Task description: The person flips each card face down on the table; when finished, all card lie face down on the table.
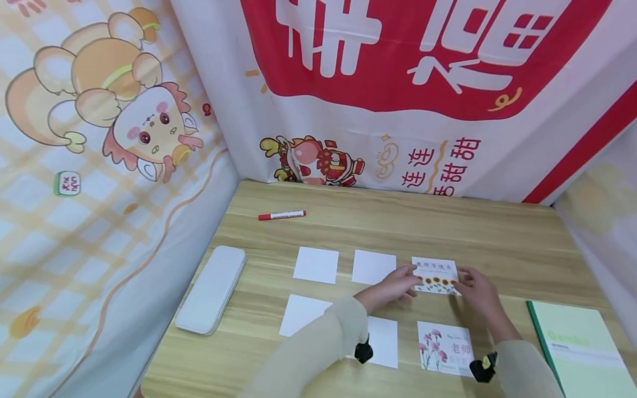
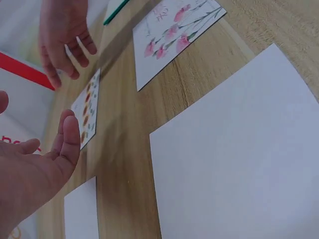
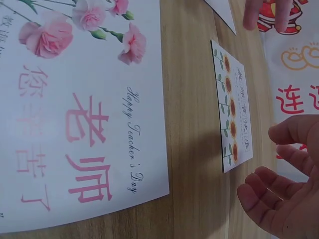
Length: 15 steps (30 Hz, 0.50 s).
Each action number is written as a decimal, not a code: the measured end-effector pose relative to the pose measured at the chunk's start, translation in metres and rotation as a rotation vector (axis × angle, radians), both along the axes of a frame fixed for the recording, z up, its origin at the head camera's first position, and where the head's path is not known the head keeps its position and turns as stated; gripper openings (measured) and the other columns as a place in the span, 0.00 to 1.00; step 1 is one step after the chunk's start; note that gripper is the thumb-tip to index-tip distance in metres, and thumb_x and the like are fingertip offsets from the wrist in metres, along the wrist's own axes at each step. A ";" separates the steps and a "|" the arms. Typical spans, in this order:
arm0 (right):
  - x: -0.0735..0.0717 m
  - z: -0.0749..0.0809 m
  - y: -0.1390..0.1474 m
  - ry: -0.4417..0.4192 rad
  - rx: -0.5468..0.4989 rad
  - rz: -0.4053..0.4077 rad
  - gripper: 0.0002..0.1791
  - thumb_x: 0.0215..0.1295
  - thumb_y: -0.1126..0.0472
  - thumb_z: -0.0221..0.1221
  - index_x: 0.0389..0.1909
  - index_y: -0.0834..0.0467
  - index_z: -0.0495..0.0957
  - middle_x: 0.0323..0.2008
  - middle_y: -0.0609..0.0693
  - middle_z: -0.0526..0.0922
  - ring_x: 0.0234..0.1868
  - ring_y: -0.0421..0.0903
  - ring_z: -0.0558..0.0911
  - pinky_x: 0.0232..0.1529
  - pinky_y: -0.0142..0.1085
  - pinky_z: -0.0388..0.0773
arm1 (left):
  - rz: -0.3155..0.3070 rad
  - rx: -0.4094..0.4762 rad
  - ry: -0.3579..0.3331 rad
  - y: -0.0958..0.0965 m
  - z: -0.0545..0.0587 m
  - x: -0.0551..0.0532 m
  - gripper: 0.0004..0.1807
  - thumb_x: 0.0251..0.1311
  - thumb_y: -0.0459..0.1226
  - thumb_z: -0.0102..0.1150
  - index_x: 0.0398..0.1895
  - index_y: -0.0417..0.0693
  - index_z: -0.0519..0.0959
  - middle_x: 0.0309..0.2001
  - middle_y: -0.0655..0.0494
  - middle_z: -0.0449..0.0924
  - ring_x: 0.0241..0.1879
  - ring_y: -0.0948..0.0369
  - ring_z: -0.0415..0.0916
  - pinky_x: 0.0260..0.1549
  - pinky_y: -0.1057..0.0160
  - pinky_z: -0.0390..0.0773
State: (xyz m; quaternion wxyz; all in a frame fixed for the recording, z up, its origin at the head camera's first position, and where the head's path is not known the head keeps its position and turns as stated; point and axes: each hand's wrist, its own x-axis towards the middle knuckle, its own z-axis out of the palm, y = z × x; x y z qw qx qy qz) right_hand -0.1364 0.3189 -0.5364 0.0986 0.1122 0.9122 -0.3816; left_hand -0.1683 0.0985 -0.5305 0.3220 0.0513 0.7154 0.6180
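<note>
A greeting card with a row of sunflowers [image 1: 435,272] lies flat at the back right of the cards on the wooden table. My left hand [image 1: 393,286] hovers by its left edge and my right hand [image 1: 480,292] by its right edge. Both wrist views show the fingers loosely bent, with nothing between them. Nearer the front lies a card with pink carnations [image 1: 443,349], its writing partly readable in the right wrist view. Several white blank cards [image 1: 317,265] lie to the left in two rows; the left forearm covers part of the front row.
A red and white marker [image 1: 282,215] lies toward the back of the table [image 1: 398,221]. The white pencil case [image 1: 211,290] is at the left edge, and a pale green notebook [image 1: 579,342] sits at the right. Printed cloths hang behind and on the left.
</note>
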 end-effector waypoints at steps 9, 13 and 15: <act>-0.008 -0.005 -0.005 0.016 0.030 0.060 0.29 0.60 0.64 0.55 0.61 0.69 0.60 0.48 0.71 0.70 0.48 0.64 0.72 0.43 0.51 0.74 | 0.112 -0.002 -0.074 0.022 -0.010 -0.005 0.35 0.56 0.40 0.51 0.69 0.44 0.56 0.52 0.53 0.72 0.37 0.47 0.76 0.18 0.64 0.71; -0.007 -0.006 -0.006 0.009 0.033 0.056 0.30 0.60 0.64 0.55 0.62 0.70 0.59 0.49 0.71 0.70 0.48 0.64 0.71 0.44 0.52 0.73 | 0.127 0.007 -0.077 0.025 -0.010 -0.005 0.34 0.56 0.39 0.51 0.68 0.44 0.57 0.52 0.53 0.72 0.37 0.46 0.76 0.15 0.66 0.69; -0.008 -0.006 -0.006 0.013 0.041 0.050 0.30 0.60 0.64 0.55 0.62 0.69 0.59 0.48 0.70 0.71 0.47 0.63 0.72 0.44 0.51 0.73 | 0.140 0.009 -0.080 0.027 -0.009 -0.005 0.34 0.56 0.38 0.51 0.68 0.44 0.58 0.50 0.50 0.74 0.37 0.45 0.77 0.14 0.66 0.69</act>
